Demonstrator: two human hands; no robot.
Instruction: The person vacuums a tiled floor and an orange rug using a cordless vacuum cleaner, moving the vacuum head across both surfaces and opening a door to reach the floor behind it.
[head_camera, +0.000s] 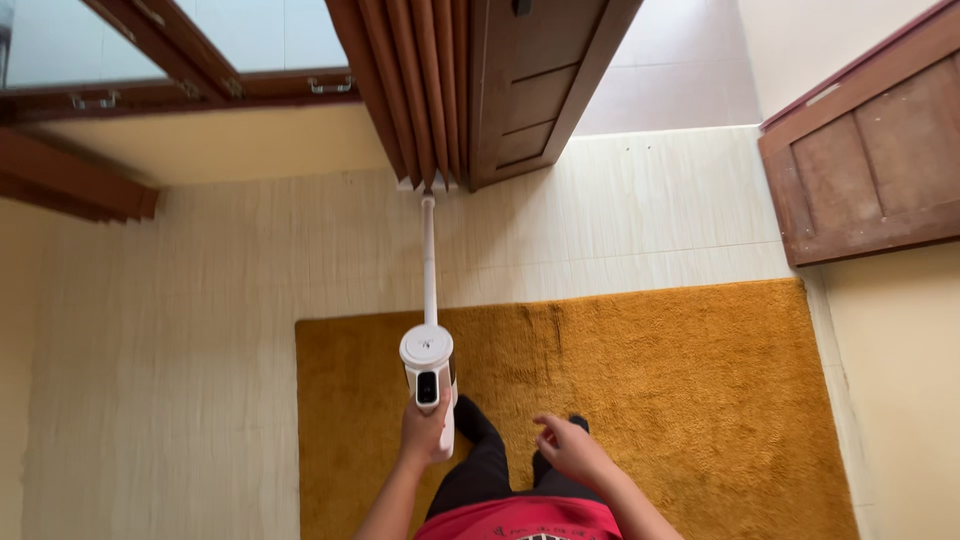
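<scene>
My left hand (425, 430) grips the handle of a white stick vacuum cleaner (428, 360). Its long white tube (429, 260) reaches forward across the pale tiled floor, and the head end sits at the foot of a brown folded wooden door (425, 90), partly hidden there. My right hand (565, 445) hangs free beside me with its fingers loosely curled and nothing in it. I stand on a mustard-yellow shaggy rug (680, 390), with my dark trousers and red shirt visible below.
A brown panelled door (540, 80) stands open ahead, with tiled floor beyond it. Another wooden door panel (870, 160) is at the right. A wooden window frame (170, 70) lines the upper left. Cream walls bound both sides.
</scene>
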